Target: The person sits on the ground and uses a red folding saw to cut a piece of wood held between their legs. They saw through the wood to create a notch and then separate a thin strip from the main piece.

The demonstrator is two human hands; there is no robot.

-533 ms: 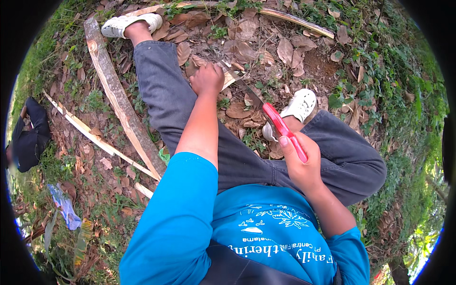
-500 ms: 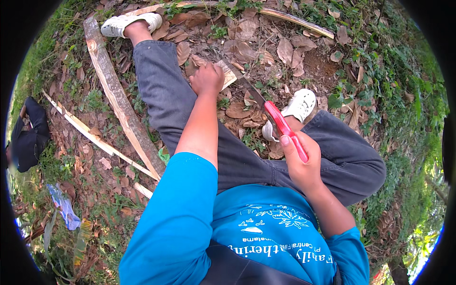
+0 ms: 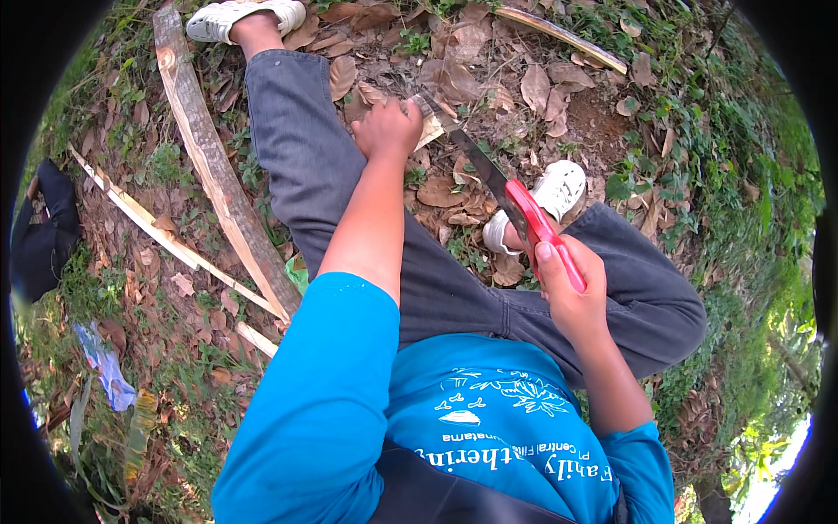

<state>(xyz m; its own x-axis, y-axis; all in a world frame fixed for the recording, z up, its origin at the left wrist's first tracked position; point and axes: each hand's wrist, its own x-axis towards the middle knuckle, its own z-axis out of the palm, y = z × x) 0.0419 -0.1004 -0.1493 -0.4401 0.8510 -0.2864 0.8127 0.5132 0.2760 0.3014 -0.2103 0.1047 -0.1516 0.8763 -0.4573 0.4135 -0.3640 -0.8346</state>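
Observation:
My right hand [image 3: 574, 284] is wrapped around the red handle of a hand saw [image 3: 478, 161], thumb along its top. The dark blade points away and to the left, and its far part lies against a short piece of pale wood [image 3: 431, 130]. On that wood, just left of the blade, my left hand [image 3: 388, 131] is closed, knuckles up. Its fingertips and the wood's far side are hidden, as is the cutting edge where blade and wood meet.
A long barked log [image 3: 209, 153] lies left of my outstretched leg, with a thin split strip [image 3: 166, 236] beside it. Another split length [image 3: 567, 41] lies far right. A blue plastic bag [image 3: 105, 367] and a dark bundle [image 3: 51, 231] are at left. Dry leaves cover the ground.
My right hand and the saw have shifted a little to the right, the blade still at the wood. My left hand stays closed on the piece, moved only slightly in view.

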